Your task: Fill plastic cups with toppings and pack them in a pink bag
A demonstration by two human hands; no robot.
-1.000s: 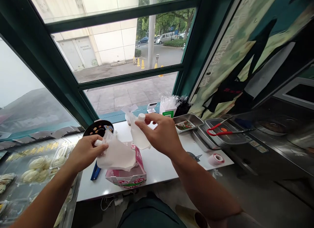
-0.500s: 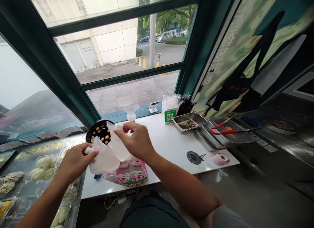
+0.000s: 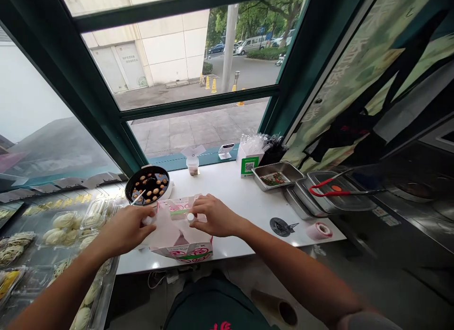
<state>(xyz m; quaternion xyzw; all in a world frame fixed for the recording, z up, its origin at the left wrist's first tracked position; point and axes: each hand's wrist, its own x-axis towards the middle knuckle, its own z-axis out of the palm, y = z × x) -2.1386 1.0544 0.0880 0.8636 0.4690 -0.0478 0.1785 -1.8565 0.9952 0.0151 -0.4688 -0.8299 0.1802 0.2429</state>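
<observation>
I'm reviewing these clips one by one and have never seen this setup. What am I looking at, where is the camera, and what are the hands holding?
There is no machine here: a person wears a camera on the head, looking down at their own bare hands. The left hand and the right hand each pinch a white pouch by its small cap, low over an open pink carton. The carton sits on a white counter by a window. Also on the counter: a round black pan of small balls, a cup, a QR-code sign, steel trays, red tongs and a tape roll. Packed buns lie at left.
</observation>
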